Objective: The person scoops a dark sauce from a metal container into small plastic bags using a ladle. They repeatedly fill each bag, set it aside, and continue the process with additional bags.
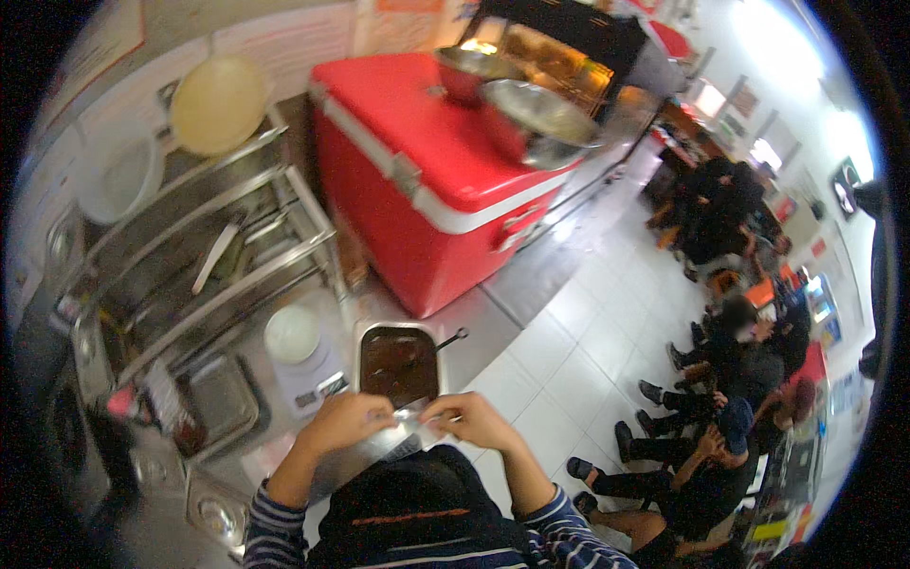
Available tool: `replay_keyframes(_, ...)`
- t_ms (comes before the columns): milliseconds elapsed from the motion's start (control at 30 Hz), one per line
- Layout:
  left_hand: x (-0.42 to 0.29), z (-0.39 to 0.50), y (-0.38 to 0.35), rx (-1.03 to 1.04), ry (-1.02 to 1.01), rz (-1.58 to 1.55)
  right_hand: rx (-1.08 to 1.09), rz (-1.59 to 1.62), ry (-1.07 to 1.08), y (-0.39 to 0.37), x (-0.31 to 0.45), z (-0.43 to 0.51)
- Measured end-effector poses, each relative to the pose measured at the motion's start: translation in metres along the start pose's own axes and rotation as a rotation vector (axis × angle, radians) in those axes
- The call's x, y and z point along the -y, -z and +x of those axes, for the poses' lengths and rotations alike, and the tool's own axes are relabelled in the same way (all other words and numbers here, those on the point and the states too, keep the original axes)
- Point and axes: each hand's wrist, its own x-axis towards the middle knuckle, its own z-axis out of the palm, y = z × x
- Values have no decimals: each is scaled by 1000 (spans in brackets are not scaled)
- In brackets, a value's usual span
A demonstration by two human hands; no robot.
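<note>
My left hand [352, 421] and my right hand [469, 419] meet in front of my dark apron [405, 491]. Between them they pinch a small clear plastic bag [407, 423], whose contents I cannot make out. Just beyond my fingers sits a rectangular steel pan [360, 328] of dark brown sauce [398, 363]. A dark-handled utensil [452, 338] leans over the pan's right edge. Beside my left hand is a white kitchen scale [313, 387], with a pale round tub [292, 334] on it.
A large red cooler [398, 142] stands ahead, bearing steel bowls [544, 121]. On the left, a steel rack [213, 185] holds a white-handled utensil [215, 259]; a shallow steel tray [220, 398] lies nearer. Several seated people [718, 462] line the right side. A lit display cabinet [554, 57] stands behind.
</note>
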Motion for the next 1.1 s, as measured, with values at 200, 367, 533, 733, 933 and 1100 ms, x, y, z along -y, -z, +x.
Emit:
replay_keyframes(200,-18,0,-20,-186,-64,-47,-149,-243,64,-12,12,-6)
replay_keyframes(367,-24,-4,-29,-337,-51,-140,-326,-394,157,-17,-17,10)
replay_keyframes(533,7,-27,-18,-678,35,-120,-789,-246,-112,22,-82,72)
replay_keyframes(733,26,-43,-16,-830,112,-149,-652,124,84,27,-92,93)
replay_keyframes(933,35,-48,-19,-848,179,-215,-639,375,-12,-4,-80,58)
replay_keyframes(1100,40,-43,-21,-882,127,-247,-809,606,-31,-8,-97,43)
